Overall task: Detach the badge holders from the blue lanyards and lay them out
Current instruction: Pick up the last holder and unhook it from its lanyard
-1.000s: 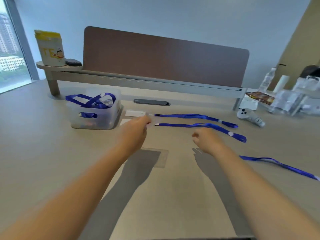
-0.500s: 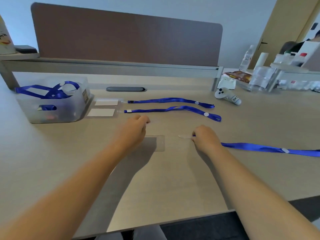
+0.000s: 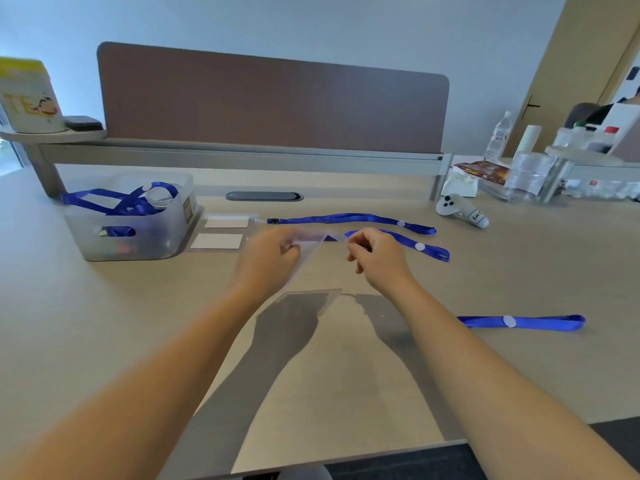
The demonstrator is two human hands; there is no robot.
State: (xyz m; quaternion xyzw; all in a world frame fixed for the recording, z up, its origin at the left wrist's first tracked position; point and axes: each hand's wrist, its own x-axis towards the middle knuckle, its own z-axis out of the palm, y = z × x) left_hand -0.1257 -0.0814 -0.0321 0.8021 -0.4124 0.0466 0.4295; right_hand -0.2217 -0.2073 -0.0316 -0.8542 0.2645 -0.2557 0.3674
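A: What do the hands have?

B: The left hand pinches the upper edge of a clear badge holder and holds it up off the tabletop. The right hand has its fingers curled at the holder's other top corner; the strap end there is blurred, so I cannot tell exactly what it grips beyond that corner.

A: And the container?

B: A translucent bin stands at the left. Several blue lanyards are bunched inside it, one loop hanging over the left rim, with a whitish round item among them. What lies at the bottom is too dim to name.

A: What is laid out?

B: Just right of the bin, two badge holders with white cards lie flat, the far one and the near one. Two lanyards stretch to the right beyond the hands: the far lanyard, and the near lanyard, partly hidden by the right hand. A third lanyard lies nearer the person, passing under the right forearm.

A: Anything else?

B: A white controller lies near the divider, and a yellow-lidded tub stands on the shelf at the left.
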